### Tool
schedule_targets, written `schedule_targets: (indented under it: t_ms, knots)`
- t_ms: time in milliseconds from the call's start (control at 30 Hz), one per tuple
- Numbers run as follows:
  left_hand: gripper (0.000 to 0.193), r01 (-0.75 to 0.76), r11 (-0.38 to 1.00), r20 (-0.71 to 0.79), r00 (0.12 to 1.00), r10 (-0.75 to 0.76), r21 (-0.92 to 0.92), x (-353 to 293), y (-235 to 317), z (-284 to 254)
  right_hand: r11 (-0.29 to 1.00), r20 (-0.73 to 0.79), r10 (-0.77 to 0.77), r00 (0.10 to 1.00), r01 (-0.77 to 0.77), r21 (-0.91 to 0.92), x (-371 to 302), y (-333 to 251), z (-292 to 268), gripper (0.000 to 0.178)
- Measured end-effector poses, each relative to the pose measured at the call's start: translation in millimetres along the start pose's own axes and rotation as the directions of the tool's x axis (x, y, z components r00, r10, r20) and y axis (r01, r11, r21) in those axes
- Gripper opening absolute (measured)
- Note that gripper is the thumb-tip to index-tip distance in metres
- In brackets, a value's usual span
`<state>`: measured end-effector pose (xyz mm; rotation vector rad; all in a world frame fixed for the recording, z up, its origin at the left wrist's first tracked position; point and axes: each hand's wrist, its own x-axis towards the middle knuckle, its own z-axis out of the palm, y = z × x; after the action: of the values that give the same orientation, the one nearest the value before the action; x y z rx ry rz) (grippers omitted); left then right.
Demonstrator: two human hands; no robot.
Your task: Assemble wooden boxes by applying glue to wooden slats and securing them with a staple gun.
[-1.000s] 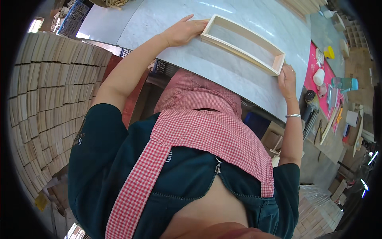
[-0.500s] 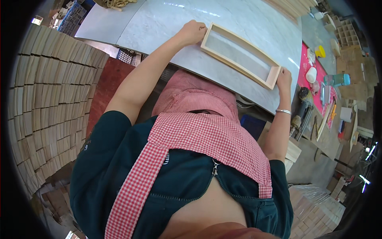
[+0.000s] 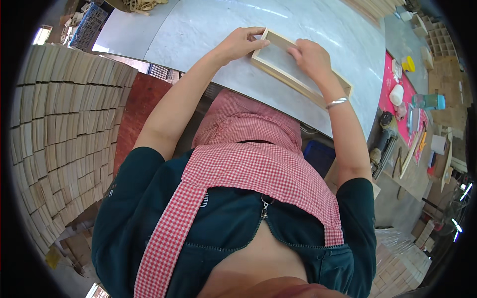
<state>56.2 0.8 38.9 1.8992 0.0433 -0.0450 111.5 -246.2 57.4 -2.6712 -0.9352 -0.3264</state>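
A long, narrow rectangular frame of light wood [image 3: 281, 69], like a shallow tray, lies at a slant on the pale table. Whether a clear panel or the tabletop shows inside it, I cannot tell. At its left end my left hand [image 3: 240, 45] pinches the short side, thumb over the rim and fingers outside. My right hand [image 3: 313, 58] reaches across the middle, its curled fingers closed on the far long side. The hand and wrist hide part of the frame's right half.
Stacked wooden strips [image 3: 64, 129] rise at my left. A blue crate [image 3: 90, 26] stands at the far left. Wood pieces [image 3: 370, 9] lie at the table's back edge. On the right, a side bench holds a white bottle [image 3: 396, 95], a yellow tub [image 3: 408, 63] and tools.
My right hand has left the frame's right end and moved left to its far long side. My left hand's thumb now lies over the left end's rim. The frame has barely moved.
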Motion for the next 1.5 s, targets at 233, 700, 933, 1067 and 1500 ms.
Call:
schedule_targets:
  t_ms: [233,700,933,1067,1500]
  knots:
    - [0.058,0.077,0.996,0.070,0.995,-0.075,-0.035,0.2,6.5,-1.9,0.997,0.080,0.045,0.996,-0.039,-0.073,7.7,-4.9,9.1,0.028]
    - [0.044,0.155,0.966,-0.022,0.986,-0.163,-0.206,5.6,7.7,1.2,0.849,-0.255,0.489,0.835,-0.388,0.359,-78.1,75.8,-48.6,0.025]
    - [0.038,0.219,0.945,0.041,0.976,-0.216,-0.244,37.2,-2.6,-4.5,0.414,0.047,0.722,0.690,-0.487,0.769,-124.8,87.0,-34.2,0.029]
    - [0.038,0.245,0.944,-0.012,0.967,-0.254,-0.222,33.3,2.0,3.4,0.525,-0.067,0.688,0.722,-0.432,0.733,-125.1,90.7,-24.2,0.029]
    - [0.052,0.191,0.942,0.141,0.977,-0.157,-0.275,-42.6,1.4,-11.8,0.326,0.108,0.673,0.732,-0.424,0.845,-190.0,37.5,-47.5,0.012]
